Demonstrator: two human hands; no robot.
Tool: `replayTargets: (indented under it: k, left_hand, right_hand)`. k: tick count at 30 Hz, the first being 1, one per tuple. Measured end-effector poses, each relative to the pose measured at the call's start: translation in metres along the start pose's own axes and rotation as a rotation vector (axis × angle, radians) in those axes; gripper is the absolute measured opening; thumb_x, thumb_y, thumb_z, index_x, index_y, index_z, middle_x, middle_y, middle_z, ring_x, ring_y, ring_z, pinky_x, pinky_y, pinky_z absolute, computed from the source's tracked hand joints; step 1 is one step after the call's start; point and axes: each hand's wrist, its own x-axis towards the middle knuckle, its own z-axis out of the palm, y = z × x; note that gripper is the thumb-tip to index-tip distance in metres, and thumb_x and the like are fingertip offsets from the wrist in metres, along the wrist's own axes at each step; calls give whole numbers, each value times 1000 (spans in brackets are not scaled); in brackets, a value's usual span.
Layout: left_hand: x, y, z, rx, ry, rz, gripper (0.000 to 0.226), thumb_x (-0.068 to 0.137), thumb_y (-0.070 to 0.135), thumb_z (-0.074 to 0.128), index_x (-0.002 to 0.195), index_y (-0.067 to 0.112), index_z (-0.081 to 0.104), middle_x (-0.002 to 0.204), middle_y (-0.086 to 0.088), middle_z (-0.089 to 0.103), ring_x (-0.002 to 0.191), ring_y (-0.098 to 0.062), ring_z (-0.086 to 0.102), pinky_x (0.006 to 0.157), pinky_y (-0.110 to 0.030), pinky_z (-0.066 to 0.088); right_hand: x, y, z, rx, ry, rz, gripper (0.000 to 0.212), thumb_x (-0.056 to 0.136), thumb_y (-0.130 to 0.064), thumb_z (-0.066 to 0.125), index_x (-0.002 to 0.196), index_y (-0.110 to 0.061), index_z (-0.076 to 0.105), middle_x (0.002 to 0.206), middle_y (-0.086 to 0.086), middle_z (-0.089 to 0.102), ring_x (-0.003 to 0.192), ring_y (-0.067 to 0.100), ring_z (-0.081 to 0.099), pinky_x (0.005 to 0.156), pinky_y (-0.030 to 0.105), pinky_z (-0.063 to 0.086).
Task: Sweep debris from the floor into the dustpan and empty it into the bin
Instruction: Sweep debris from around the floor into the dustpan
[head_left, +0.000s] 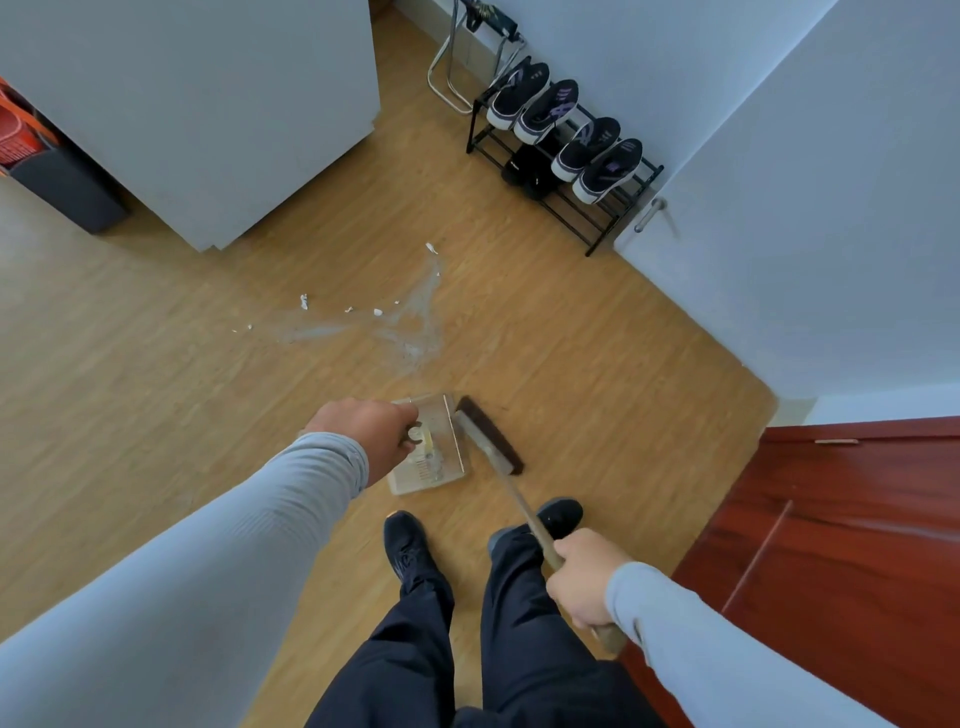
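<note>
Gripped in my left hand (375, 435) is the short handle of the dustpan (431, 448), fingers curled round it; my right hand (584, 577) is wrapped round the wooden handle of the broom (493, 437). Dustpan: a shallow rectangular tray of clear, faintly scuffed plastic, lying flat on the wooden floor (156, 389) just ahead of my dark shoes (410, 545), with pale grit inside; its contents are too blurred to tell further. Broom: a long narrow head with a pale top strip and dark bristles, lying just beside the dustpan's right edge, the round brown stick slanting back to my right hand. Debris (410, 317): a thin greyish smear of dust with small white scraps, spread on the floor well ahead of the dustpan, toward the white cabinet (208, 114). Floor: warm-toned wood-grain boards. Against the far wall, a black wire shoe rack (566, 156) holds dark white-soled sneakers. At the right edge, a glossy red-brown door (857, 545). Grey ribbed sleeves cover both arms.
</note>
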Motion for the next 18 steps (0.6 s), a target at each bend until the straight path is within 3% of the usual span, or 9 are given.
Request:
replayTargets:
  k: [2,4,9,14,16,18]
  left_hand:
    - [-1,0,-1,5,2,-1,19,97,51,46,108,36,52,80,11,64,66,-16,61,49,-29,42]
    - [-3,0,-1,3,-2,-3,20,97,50,45,112,38,51,84,10,67,70,-18,64,51,-30,47]
    - [-21,-9,1,-23,-38,-27,18,97,48,46,109,35,52,86,10,66,74,-18,64,61,-32,53]
    - [-49,-25,8,-83,-69,-98,17,98,49,44,102,33,52,80,10,63,69,-15,63,57,-30,51]
    - [-56,-28,12,-112,-70,-158,18,98,50,43,100,34,50,78,11,62,66,-15,62,53,-28,46]
    - [-62,-30,20,-127,-61,-196,17,98,50,43,99,35,50,77,11,62,66,-15,62,51,-27,44]
  right_hand:
    - [-7,8,-11,63,-81,-37,55,86,-7,48,141,-14,51,61,3,55,47,15,52,54,29,57]
    - [-17,35,-32,189,-107,-44,72,89,-8,51,156,-24,32,53,2,53,39,12,44,41,23,43]
    - [-51,101,-79,485,-50,-22,72,88,-5,59,155,-20,35,64,11,55,42,16,41,40,24,35]
    - [-41,81,-73,384,82,-35,79,84,-7,54,157,-26,30,62,10,57,41,18,42,42,24,36]
    - [-19,52,-62,239,128,-32,72,89,-8,50,156,-21,31,61,10,57,44,18,47,42,25,42]
    - [1,24,-46,100,151,-21,54,91,-8,48,145,-12,46,65,10,61,48,20,54,49,26,49]
